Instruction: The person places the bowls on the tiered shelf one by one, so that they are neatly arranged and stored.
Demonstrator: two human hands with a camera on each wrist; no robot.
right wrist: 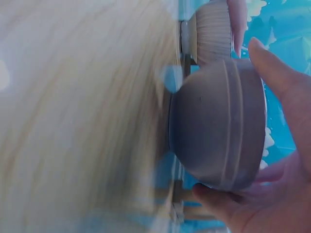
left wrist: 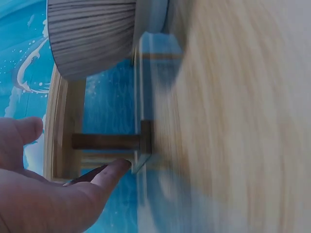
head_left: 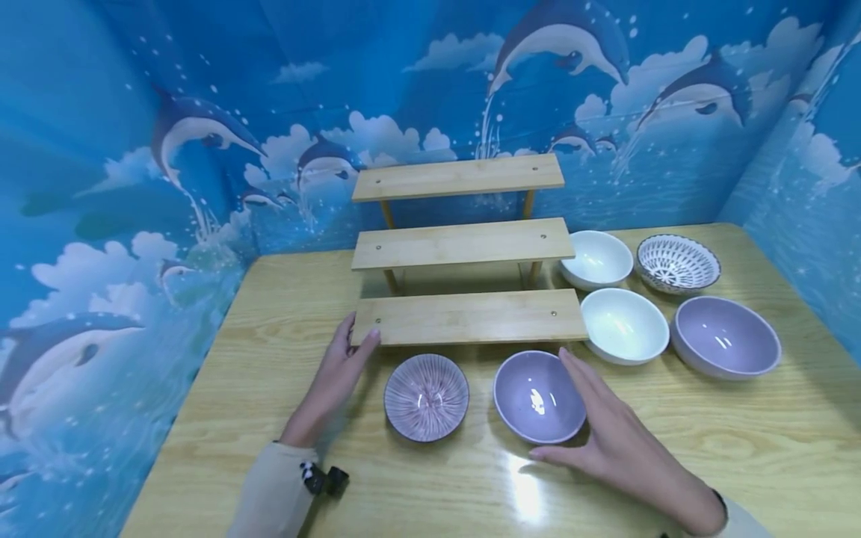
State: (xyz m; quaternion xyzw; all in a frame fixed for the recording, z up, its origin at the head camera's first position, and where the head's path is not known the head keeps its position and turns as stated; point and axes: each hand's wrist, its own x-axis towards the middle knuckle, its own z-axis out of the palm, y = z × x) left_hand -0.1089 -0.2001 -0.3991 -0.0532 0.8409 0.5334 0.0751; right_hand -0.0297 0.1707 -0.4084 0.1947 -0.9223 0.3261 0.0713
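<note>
Your right hand (head_left: 615,441) curved around the right side of the plain lilac bowl (head_left: 539,396), thumb near its front rim and fingers reaching along its far side; in the right wrist view your thumb and fingers (right wrist: 272,73) lay against the bowl's ribbed outer wall (right wrist: 218,126), cupping it loosely while it sat on the wooden table (head_left: 269,314). That bowl stood at the front of the table, just before the lowest step of the three-tier wooden shelf (head_left: 468,317) and right of the striped pink bowl (head_left: 427,396), close to it but apart. Your left hand (head_left: 334,377) lay flat with straight, relaxed fingers, its fingertips touching the left end of that lowest step; the left wrist view showed a fingertip (left wrist: 116,171) by the shelf's frame, holding nothing. To the right of the shelf stood four more bowls: a white bowl (head_left: 596,258) at the back, a patterned black-and-white bowl (head_left: 678,263) beside it, a second white bowl (head_left: 624,325) in front, and a larger lilac bowl (head_left: 726,337) at the far right. Blue dolphin-printed walls (head_left: 134,187) closed in the table.
</note>
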